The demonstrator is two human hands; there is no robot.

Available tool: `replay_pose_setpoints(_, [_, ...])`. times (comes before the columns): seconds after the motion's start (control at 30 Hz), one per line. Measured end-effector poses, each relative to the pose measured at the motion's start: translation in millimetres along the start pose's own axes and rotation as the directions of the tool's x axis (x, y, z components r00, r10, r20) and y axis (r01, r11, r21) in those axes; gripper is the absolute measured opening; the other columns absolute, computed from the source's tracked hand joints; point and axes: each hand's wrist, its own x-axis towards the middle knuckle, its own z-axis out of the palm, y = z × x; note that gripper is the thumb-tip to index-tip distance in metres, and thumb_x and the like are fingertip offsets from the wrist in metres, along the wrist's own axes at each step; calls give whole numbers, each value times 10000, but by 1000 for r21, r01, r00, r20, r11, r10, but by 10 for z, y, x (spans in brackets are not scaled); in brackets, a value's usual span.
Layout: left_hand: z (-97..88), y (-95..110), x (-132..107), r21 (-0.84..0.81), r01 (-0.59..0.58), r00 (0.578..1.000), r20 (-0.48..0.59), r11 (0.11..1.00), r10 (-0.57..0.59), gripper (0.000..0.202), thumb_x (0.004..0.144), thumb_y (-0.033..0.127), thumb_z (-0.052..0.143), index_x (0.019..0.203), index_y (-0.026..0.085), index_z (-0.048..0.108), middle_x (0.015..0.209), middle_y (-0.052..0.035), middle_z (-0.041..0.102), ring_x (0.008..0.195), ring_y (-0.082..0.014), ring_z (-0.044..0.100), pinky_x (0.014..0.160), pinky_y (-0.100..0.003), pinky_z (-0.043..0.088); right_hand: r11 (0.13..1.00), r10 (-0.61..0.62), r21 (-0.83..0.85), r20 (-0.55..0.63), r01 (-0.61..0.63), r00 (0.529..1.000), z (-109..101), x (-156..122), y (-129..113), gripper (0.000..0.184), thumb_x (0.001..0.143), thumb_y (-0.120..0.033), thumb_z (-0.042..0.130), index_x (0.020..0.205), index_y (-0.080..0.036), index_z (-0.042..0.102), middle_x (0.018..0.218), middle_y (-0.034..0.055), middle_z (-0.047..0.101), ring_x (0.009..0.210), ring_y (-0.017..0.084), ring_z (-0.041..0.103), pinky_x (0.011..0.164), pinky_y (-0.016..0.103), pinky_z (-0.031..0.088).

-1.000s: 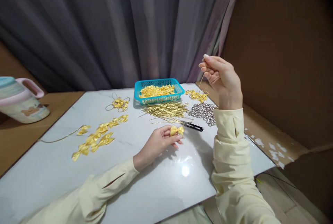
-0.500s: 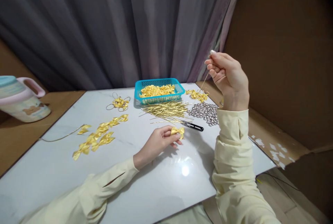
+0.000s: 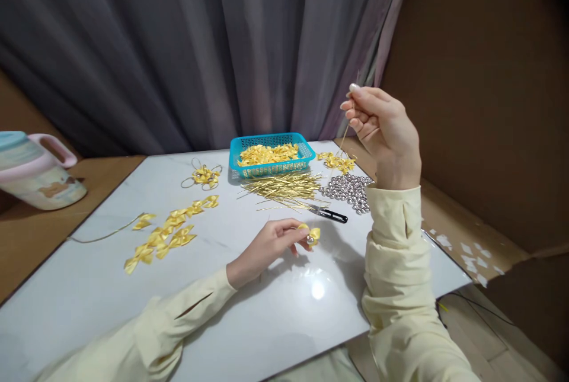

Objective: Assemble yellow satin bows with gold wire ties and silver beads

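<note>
My left hand (image 3: 271, 244) rests low over the white table (image 3: 111, 287) and pinches a small yellow ribbon bow (image 3: 311, 233) with a silver bead on it. My right hand (image 3: 382, 127) is raised above the table's right side, fingers pinched on a thin gold wire (image 3: 344, 133) that hangs down from them. Below that hand lie a pile of silver beads (image 3: 349, 190) and a few yellow bows (image 3: 336, 162). A bundle of gold wires (image 3: 284, 186) lies between my hands, in front of a blue basket (image 3: 271, 155) full of yellow bows.
Black snips (image 3: 331, 214) lie beside the wires. A string of yellow bows (image 3: 166, 234) and a wired bow cluster (image 3: 204, 176) sit on the left. A pastel jug (image 3: 35, 172) stands far left. Grey curtain behind, cardboard wall right, paper scraps (image 3: 471, 257) off the table edge.
My left hand has turned the bow and shifted it slightly right and down, so the bead shows. My right hand has lifted a little with the wire.
</note>
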Motion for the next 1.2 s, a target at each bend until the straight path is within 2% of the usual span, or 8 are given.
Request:
replay_pose_setpoints(0.17, [26, 31, -20, -62, 37, 999, 33, 997, -35, 277, 838, 340, 511, 786, 116, 664, 806, -103, 675, 725, -172, 628, 599, -242, 445, 1000, -4, -26, 1, 4, 1000, 40, -11, -25, 139, 723, -358, 664, 749, -236, 602, 776, -12, 675, 786, 135, 657, 617, 197, 555])
replay_pose_setpoints(0.37, [51, 26, -22, -94, 82, 996, 35, 992, -79, 272, 827, 327, 534, 820, 102, 686, 760, -107, 692, 699, -164, 628, 589, -229, 435, 998, 1, -61, -16, -2, 1000, 70, -6, -48, 139, 733, -372, 655, 735, -246, 595, 797, -17, 668, 845, 144, 651, 649, 203, 553])
replay_pose_setpoints(0.63, [60, -15, -14, -184, 73, 997, 40, 980, -67, 256, 810, 314, 563, 935, 113, 660, 831, -101, 673, 688, -172, 634, 578, -245, 464, 997, -18, 76, 34, 15, 999, 80, -3, -26, 77, 754, -289, 644, 751, -225, 601, 735, -30, 667, 707, 84, 630, 647, 171, 526])
replay_pose_setpoints(0.8, [72, 17, -24, -272, 95, 995, 53, 957, -84, 247, 800, 321, 575, 922, 117, 640, 878, -107, 653, 732, -197, 648, 589, -265, 503, 1000, 1, 18, 18, -1, 1000, 103, 9, -12, 99, 743, -322, 651, 740, -236, 601, 758, -23, 667, 775, 117, 648, 639, 190, 536])
replay_pose_setpoints(0.9, [82, 33, -40, -268, 97, 995, 54, 959, -86, 256, 782, 319, 608, 940, 119, 634, 881, -105, 651, 748, -193, 646, 604, -263, 513, 1000, 2, -22, -3, -2, 1000, 110, 10, -4, 116, 730, -349, 663, 739, -251, 602, 778, -21, 669, 816, 135, 653, 644, 201, 541])
replay_pose_setpoints(1.03, [88, 17, -47, -245, 76, 997, 50, 967, -66, 251, 745, 272, 662, 946, 125, 632, 859, -93, 664, 749, -179, 642, 619, -260, 521, 1000, -3, 18, 8, 3, 1000, 76, 21, 18, 84, 763, -315, 627, 747, -236, 607, 757, -29, 665, 739, 93, 647, 650, 172, 536])
replay_pose_setpoints(1.2, [85, 10, -46, -207, 65, 998, 33, 976, -59, 186, 745, 251, 668, 864, 110, 648, 793, -76, 674, 710, -154, 645, 638, -246, 522, 1000, -8, 22, -1, 8, 1000, -9, 61, 55, 71, 771, -301, 621, 741, -237, 607, 756, -27, 669, 729, 104, 643, 675, 200, 553])
